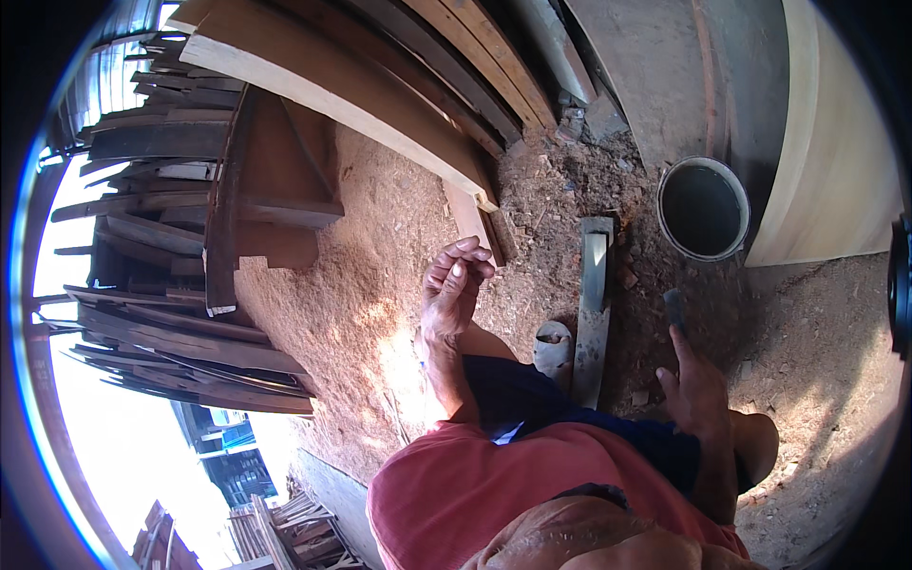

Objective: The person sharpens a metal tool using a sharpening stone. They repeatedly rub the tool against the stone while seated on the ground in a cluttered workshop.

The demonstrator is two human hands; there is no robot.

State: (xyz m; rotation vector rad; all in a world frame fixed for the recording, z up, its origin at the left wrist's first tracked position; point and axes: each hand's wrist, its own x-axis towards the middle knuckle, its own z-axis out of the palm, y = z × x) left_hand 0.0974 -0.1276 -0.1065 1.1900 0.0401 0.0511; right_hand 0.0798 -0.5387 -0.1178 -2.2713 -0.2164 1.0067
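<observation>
Head view shows our right hand (pixel 698 385) pinching a small dark stone (pixel 674 306) at centre right, beside the long blade (pixel 594 313) on the sawdust floor (pixel 351 285). Our left hand (pixel 451 290) hangs empty, fingers loosely curled. We judge flat, steady strokes work best.

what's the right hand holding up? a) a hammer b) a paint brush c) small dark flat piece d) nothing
c: the right hand pinches a small dark flat piece at its fingertips, raised above the sawdust ground near the long grey blade and the round bucket.
</observation>
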